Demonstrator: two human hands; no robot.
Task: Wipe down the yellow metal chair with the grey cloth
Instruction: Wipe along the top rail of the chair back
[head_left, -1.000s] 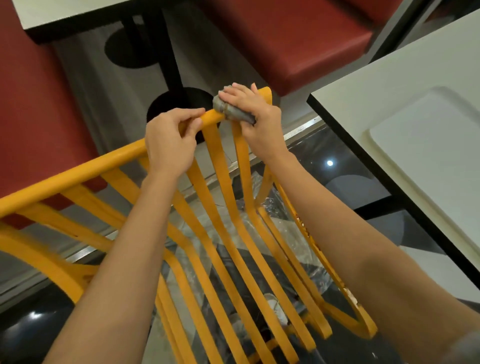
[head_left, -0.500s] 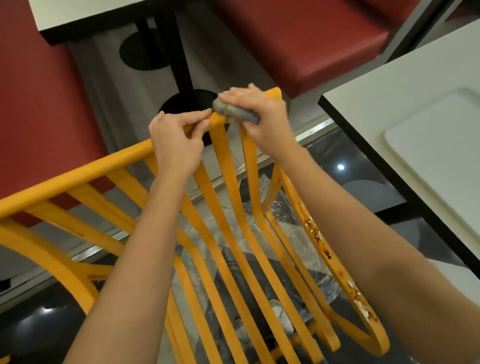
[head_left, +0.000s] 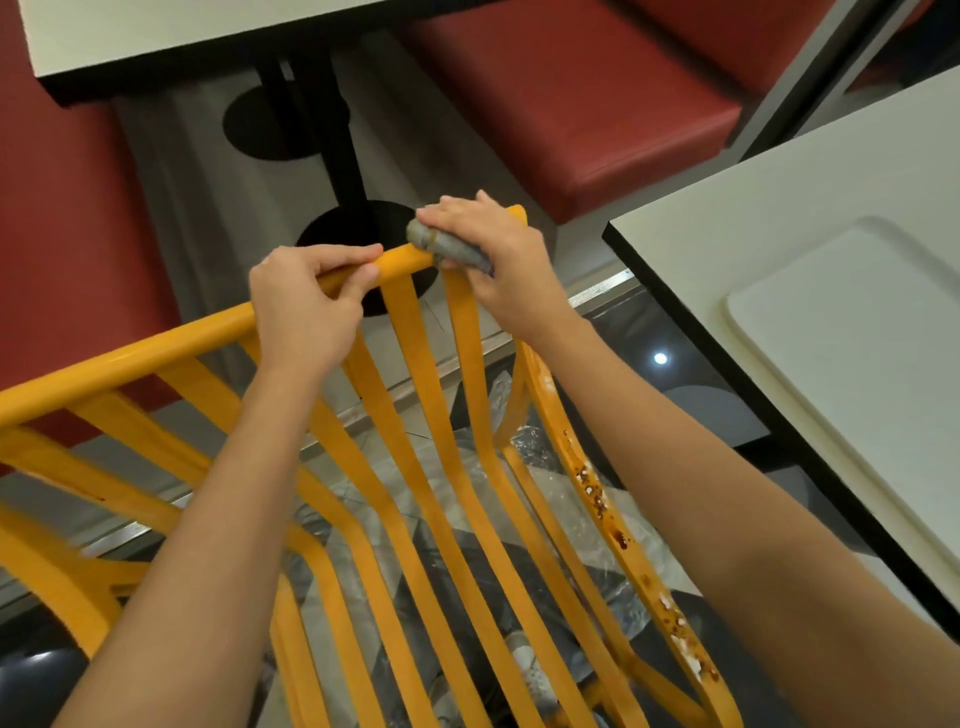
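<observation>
The yellow metal chair with flat curved slats (head_left: 415, 467) fills the near and middle part of the view, tilted so its round top rail runs from the near left up to the far centre. The crumpled grey cloth (head_left: 451, 247) sits on that rail near its far right end, just where the slats join it. The right hand (head_left: 498, 254) has its fingers curled over the cloth and holds it against the rail. The left hand (head_left: 306, 306) grips the same rail just to the left of the cloth, fingers wrapped over the top and thumb pinching beneath, apparently steadying the chair.

Judging by how things lie, the wipe is at an early or middle stage. The work is at the top rail's corner, and the rail and middle slats look clean. The rightmost frame bar (head_left: 613, 525), however, carries a trail of reddish-brown and whitish splatter running down toward the near right, untouched by the cloth. That bar looks like the main job left; the lower parts of the chair are out of view.

Around the chair stand a white table with a black edge (head_left: 810, 249) at right, another white table (head_left: 156, 36) at far left, and red padded seats (head_left: 571, 98) beyond.
</observation>
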